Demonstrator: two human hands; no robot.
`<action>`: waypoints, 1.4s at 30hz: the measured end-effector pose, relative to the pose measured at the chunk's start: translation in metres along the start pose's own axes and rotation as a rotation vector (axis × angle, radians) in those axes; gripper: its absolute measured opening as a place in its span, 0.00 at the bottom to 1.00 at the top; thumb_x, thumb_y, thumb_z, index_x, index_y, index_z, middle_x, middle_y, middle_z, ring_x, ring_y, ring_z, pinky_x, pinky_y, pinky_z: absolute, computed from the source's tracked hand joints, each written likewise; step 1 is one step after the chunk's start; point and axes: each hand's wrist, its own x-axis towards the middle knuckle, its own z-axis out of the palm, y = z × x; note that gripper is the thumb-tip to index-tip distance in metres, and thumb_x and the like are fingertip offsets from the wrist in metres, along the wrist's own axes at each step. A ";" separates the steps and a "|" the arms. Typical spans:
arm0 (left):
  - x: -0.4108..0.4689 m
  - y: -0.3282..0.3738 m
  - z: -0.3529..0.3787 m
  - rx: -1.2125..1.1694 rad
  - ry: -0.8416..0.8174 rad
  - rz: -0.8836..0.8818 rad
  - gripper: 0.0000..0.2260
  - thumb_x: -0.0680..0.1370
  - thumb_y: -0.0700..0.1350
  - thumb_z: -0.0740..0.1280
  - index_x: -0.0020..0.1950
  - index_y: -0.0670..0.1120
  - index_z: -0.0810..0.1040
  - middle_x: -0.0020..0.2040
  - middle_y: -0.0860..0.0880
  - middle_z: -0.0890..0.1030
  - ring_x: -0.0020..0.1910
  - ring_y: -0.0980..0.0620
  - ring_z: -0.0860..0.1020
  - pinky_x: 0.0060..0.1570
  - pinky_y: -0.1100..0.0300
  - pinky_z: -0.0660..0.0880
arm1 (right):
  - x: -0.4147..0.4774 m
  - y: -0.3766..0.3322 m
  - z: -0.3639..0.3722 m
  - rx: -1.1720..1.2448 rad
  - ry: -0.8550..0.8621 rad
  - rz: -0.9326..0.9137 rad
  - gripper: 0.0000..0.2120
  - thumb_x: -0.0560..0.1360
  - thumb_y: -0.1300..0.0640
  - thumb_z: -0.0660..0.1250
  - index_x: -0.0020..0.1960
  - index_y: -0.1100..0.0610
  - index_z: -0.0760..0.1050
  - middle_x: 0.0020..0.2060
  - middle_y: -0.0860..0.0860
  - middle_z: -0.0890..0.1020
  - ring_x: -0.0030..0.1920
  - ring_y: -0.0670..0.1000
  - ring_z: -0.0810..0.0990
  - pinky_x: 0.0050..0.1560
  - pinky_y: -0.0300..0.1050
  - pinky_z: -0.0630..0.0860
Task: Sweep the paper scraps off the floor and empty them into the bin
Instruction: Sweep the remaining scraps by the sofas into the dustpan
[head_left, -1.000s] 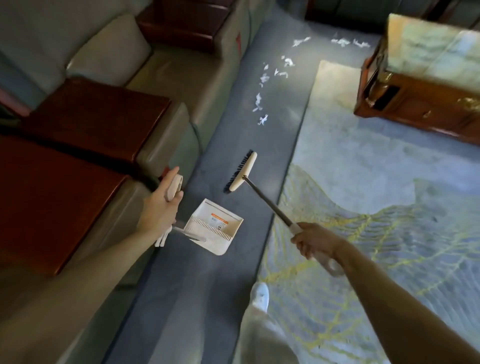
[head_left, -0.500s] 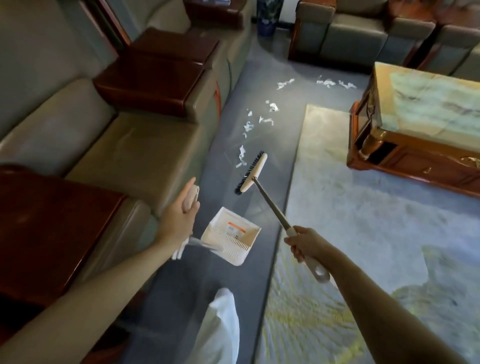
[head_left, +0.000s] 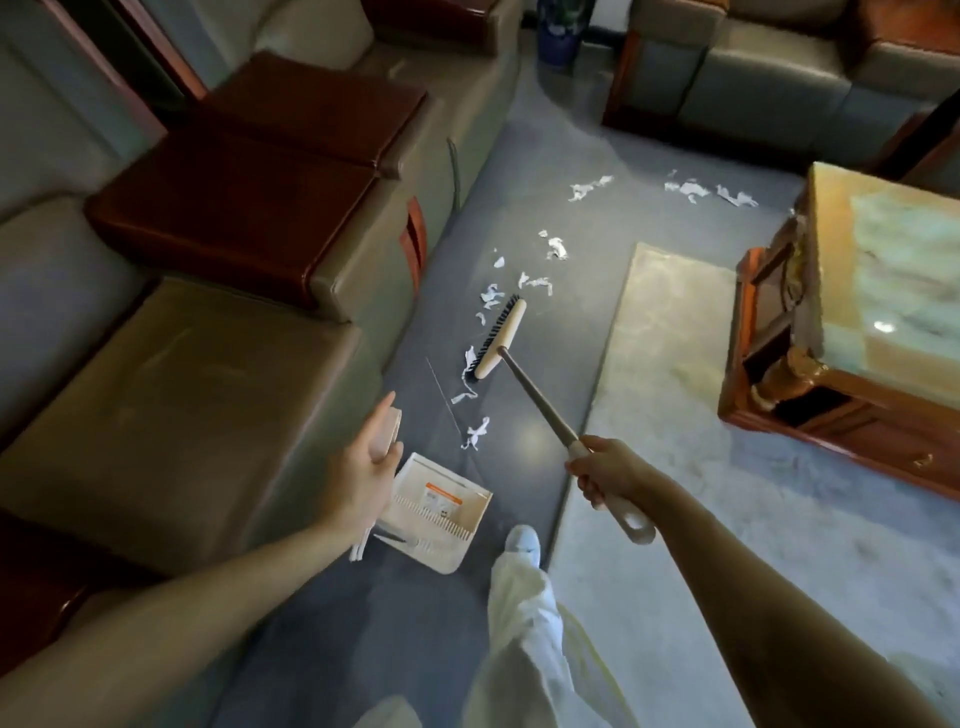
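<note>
White paper scraps (head_left: 524, 283) lie scattered along the grey floor strip between the sofa and the rug, with more farther off (head_left: 691, 188). My right hand (head_left: 610, 470) grips the handle of a broom whose cream head (head_left: 497, 338) with black bristles sits among the nearest scraps. My left hand (head_left: 363, 467) holds the top of the long handle of a white dustpan (head_left: 441, 512), which hangs just above the floor beside the sofa. No bin is in view.
A grey sofa (head_left: 182, 405) with dark wooden armrests (head_left: 249, 208) runs along the left. A pale rug (head_left: 701, 467) and a wooden coffee table (head_left: 857, 322) with a stone top are on the right. More armchairs (head_left: 753, 73) and a blue vase (head_left: 558, 36) stand at the back.
I have walked forward along the floor strip. The broom head has reached the nearest scraps, and some now lie between it and the dustpan. Both hands keep their holds.
</note>
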 end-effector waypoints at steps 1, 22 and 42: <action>0.013 0.005 0.010 -0.015 0.012 -0.024 0.25 0.80 0.41 0.63 0.72 0.62 0.66 0.39 0.35 0.78 0.24 0.49 0.68 0.33 0.53 0.71 | 0.022 -0.011 -0.018 -0.051 -0.008 -0.011 0.11 0.76 0.65 0.64 0.58 0.65 0.73 0.28 0.55 0.74 0.24 0.50 0.72 0.24 0.40 0.70; 0.091 0.041 0.047 0.041 0.094 -0.198 0.22 0.81 0.44 0.64 0.67 0.69 0.68 0.56 0.52 0.73 0.53 0.53 0.71 0.41 0.37 0.76 | 0.226 -0.091 -0.104 -0.864 -0.283 -0.023 0.25 0.80 0.64 0.58 0.76 0.55 0.60 0.60 0.59 0.76 0.50 0.55 0.80 0.38 0.41 0.79; 0.199 0.070 0.065 -0.010 0.070 -0.017 0.21 0.81 0.44 0.62 0.73 0.57 0.67 0.55 0.30 0.77 0.52 0.31 0.77 0.48 0.46 0.76 | 0.138 -0.101 -0.208 -0.598 -0.378 0.079 0.31 0.77 0.65 0.66 0.73 0.40 0.63 0.31 0.54 0.75 0.25 0.44 0.71 0.26 0.38 0.71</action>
